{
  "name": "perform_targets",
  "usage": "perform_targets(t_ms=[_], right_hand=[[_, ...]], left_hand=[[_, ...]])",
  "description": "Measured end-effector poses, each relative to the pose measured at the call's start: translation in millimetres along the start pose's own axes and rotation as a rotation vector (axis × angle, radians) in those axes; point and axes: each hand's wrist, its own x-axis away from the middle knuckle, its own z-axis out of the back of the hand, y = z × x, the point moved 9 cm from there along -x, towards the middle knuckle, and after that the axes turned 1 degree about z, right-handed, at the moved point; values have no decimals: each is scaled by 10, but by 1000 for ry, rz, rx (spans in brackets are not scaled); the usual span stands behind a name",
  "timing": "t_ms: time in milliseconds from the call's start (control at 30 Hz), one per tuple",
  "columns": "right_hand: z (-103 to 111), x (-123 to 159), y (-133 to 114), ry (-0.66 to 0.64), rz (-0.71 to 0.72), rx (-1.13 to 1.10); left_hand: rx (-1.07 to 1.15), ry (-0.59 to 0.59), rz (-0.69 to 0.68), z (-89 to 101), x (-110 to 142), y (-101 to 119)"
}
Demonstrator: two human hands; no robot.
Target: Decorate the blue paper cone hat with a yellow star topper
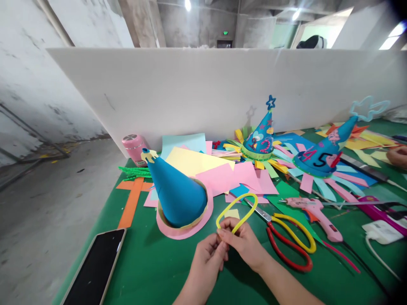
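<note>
Yellow pipe cleaner (249, 195) — bent into a long, rounded loop and held over the near middle of the green worktop (152, 271), with the curve pointing far and slightly right, the ends gathered low between the hands. Pinched there by the left hand (203, 262), thumb against curled fingers; pinched there too by the right hand (246, 243), thumb laid across the base of the loop, fingers tucked behind. Cannot tell how far crossed or twisted under the fingertips. Seems to be at the shaping stage, with the rounded outline made and the base being brought together. Calls next, by the look of it, for a firm hold on one side and a small turn on the other, without squashing the soft curve. Just left of the hands — a plain blue cone hat (181, 197) with a pink brim (173, 233) and yellow fringed paper (151, 156) round the tip. Farther right, for comparison: a decorated cone hat (259, 135) topped by a blue star (270, 102), and another cone (346, 129) topped by a pale blue outline (369, 109). Close on the right, touched by neither hand: scissors (270, 218) with red and yellow handles, then a pink glue gun (310, 204).
</note>
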Motion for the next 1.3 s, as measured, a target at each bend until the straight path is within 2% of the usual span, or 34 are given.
perform_targets(t_ms=[133,200,333,433,533,633,867,1033,1167,1300], right_hand=[[-24,-5,-7,19,7,-35],[45,-3,-62,59,30,-26],[423,17,-319,250,131,1],[712,39,-536,350,180,26],[864,45,-703,380,200,62],[912,53,-807,409,228,71],[786,43,-819,413,262,45],[689,-15,-798,370,263,37],[547,-16,-714,267,183,49],[228,87,-521,73,53,96]], left_hand=[[62,4,-25,8,0,0],[95,-4,-10,3,-8,-39],[112,-22,66,-10,-20,-130],[88,-31,80,-21,-7,-112],[49,-54,73,-57,28,-48],[21,-48,62,-79,81,13],[-19,-93,77,-181,272,-3],[52,-98,59,-205,368,14],[272,-4,45,-100,344,68],[473,66,38,-23,301,144]])
